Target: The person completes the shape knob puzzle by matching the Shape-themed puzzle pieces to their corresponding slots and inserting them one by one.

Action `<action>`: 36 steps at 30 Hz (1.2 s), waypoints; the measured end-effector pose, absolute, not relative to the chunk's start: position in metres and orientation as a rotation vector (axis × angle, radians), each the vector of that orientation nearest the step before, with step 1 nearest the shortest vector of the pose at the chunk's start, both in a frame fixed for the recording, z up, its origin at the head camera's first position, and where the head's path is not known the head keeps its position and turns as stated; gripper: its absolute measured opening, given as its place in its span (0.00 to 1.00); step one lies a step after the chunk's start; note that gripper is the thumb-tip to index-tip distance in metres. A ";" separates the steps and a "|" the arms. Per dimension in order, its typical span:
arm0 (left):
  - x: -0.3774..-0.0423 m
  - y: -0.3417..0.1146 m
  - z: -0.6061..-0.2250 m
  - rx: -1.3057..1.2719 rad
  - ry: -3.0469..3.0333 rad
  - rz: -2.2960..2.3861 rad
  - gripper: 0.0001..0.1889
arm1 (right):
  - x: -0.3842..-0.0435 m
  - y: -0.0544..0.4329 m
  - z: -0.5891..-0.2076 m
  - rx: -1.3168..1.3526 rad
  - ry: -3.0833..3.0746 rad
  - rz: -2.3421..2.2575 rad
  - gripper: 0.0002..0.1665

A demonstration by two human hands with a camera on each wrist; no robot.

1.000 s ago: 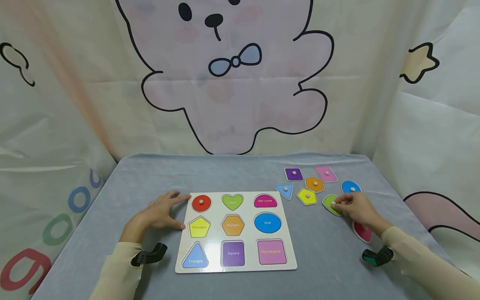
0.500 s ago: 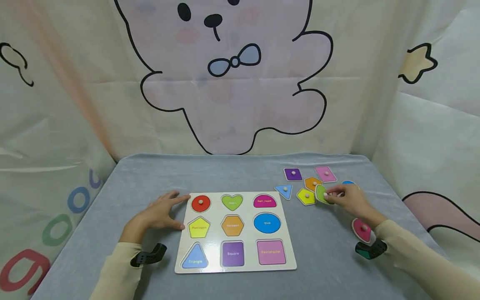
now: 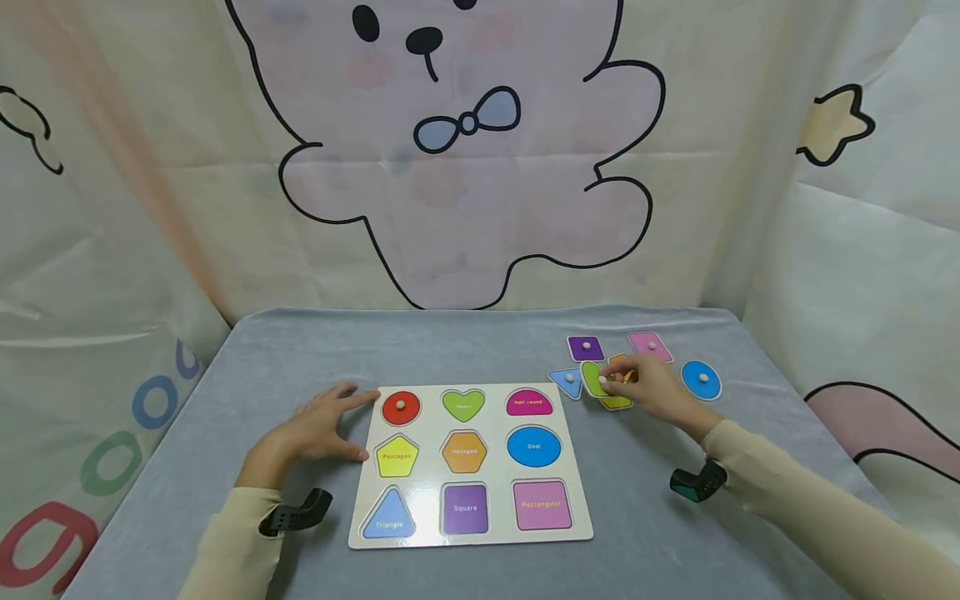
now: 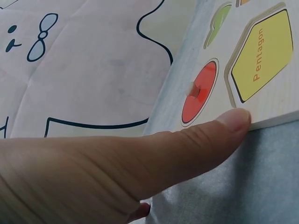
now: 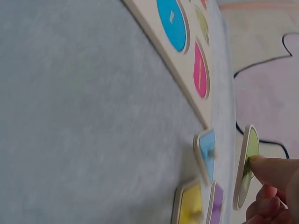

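Observation:
In the head view a white puzzle board point(image 3: 427, 472) lies on the cloth, with named coloured shapes and a red round piece point(image 3: 401, 407) seated top left. My left hand point(image 3: 315, 429) rests at the board's left edge, fingers fairly straight; in the left wrist view its thumb point(image 4: 219, 133) touches the edge near the yellow pentagon. My right hand point(image 3: 652, 387) pinches a green puzzle piece point(image 3: 590, 380) by its knob, raised and tilted above the loose pieces. The right wrist view shows the green puzzle piece point(image 5: 247, 163) nearly edge-on, so its full outline is hidden.
Loose knobbed pieces lie right of the board: a blue triangle point(image 3: 567, 382), purple square point(image 3: 585, 347), pink rectangle point(image 3: 649, 343) and blue oval point(image 3: 701, 380). A yellow piece point(image 3: 618, 404) is partly covered. Grey cloth point(image 3: 645, 508) covers the table; a printed curtain hangs behind.
My right hand has lifted the green puzzle piece off the cloth and carried it left towards the board. The right sleeve now covers the dark pink piece. My left hand stays put.

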State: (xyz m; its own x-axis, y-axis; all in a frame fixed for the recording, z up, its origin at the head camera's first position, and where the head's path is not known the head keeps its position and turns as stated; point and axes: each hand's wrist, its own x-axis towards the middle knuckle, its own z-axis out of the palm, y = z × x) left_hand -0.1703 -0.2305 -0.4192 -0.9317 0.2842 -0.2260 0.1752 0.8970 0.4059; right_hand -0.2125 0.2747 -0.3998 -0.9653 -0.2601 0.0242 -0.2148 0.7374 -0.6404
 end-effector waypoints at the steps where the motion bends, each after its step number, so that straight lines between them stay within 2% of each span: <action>1: -0.170 -0.230 -0.419 0.341 2.781 0.559 0.51 | -0.213 0.270 -0.400 -0.395 2.862 -1.042 0.12; 16: -0.171 -0.230 -0.417 0.344 2.786 0.556 0.52 | -0.225 0.223 -0.400 -0.508 2.828 -1.137 0.08; 26: -0.171 -0.230 -0.416 0.333 2.784 0.552 0.52 | -0.226 0.194 -0.395 -0.528 2.753 -1.166 0.10; 36: -0.171 -0.229 -0.419 0.324 2.782 0.542 0.52 | -0.230 0.168 -0.406 -0.532 2.696 -1.174 0.11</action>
